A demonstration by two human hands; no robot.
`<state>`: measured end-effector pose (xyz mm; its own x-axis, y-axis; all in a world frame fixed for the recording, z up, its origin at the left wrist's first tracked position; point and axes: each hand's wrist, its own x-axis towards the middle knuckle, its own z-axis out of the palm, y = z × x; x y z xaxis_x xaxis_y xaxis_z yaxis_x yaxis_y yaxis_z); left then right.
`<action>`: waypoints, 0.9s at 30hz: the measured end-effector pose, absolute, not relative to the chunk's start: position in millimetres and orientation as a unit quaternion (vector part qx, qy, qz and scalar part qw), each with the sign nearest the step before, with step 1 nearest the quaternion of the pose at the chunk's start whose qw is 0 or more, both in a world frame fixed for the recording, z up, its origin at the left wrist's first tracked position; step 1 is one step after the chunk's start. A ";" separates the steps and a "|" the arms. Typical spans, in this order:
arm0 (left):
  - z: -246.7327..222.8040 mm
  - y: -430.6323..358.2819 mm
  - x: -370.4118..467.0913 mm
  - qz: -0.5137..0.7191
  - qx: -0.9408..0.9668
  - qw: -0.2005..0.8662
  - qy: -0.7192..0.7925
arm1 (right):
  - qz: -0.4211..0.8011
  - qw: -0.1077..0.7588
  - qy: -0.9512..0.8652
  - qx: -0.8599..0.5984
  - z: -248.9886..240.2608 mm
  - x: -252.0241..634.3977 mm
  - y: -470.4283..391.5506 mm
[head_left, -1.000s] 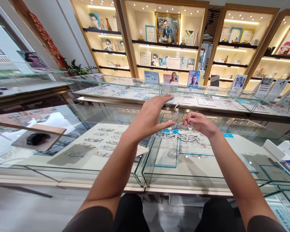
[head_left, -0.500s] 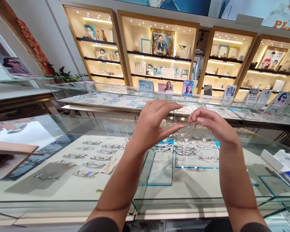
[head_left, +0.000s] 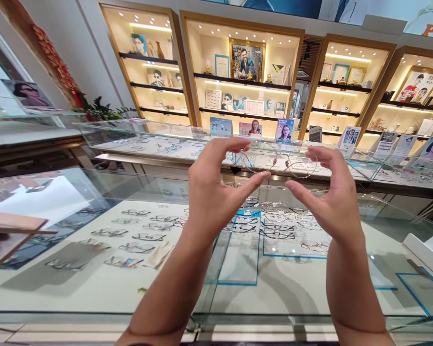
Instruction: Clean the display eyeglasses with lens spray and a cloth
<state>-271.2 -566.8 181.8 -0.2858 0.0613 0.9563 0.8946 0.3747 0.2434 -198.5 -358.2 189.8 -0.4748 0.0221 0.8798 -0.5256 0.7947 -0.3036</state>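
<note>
The left hand [head_left: 214,192] and right hand [head_left: 335,197] have just spread apart, grasping the round glasses [head_left: 282,154] at nine and three o'clock; both lenses now show, at twelve o'clock above the bench [head_left: 94,295].

We see pale, silvery rims and reddish-brown nose pads on the round, clear-lensed, thin-rimmed eyeglasses [head_left: 301,164]. Our glass-topped counter shows a bright blue border around a pale rectangular panel [head_left: 238,264]. We also see golden-brown wooden display cases [head_left: 242,22], black shelves [head_left: 243,82] and a red hanging decoration [head_left: 56,60].
</note>
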 end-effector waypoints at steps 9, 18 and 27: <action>180.7 -564.5 -272.5 -0.477 -0.342 0.462 -0.665 | 0.280 0.526 -0.790 0.146 193.6 -193.5 -363.4; 174.9 -562.1 -280.9 -0.504 -0.337 0.420 -0.676 | 0.235 0.567 -0.776 0.143 188.9 -196.8 -372.7; 170.6 -551.3 -282.7 -0.515 -0.315 0.454 -0.656 | 0.244 0.568 -0.775 0.127 191.2 -198.3 -372.5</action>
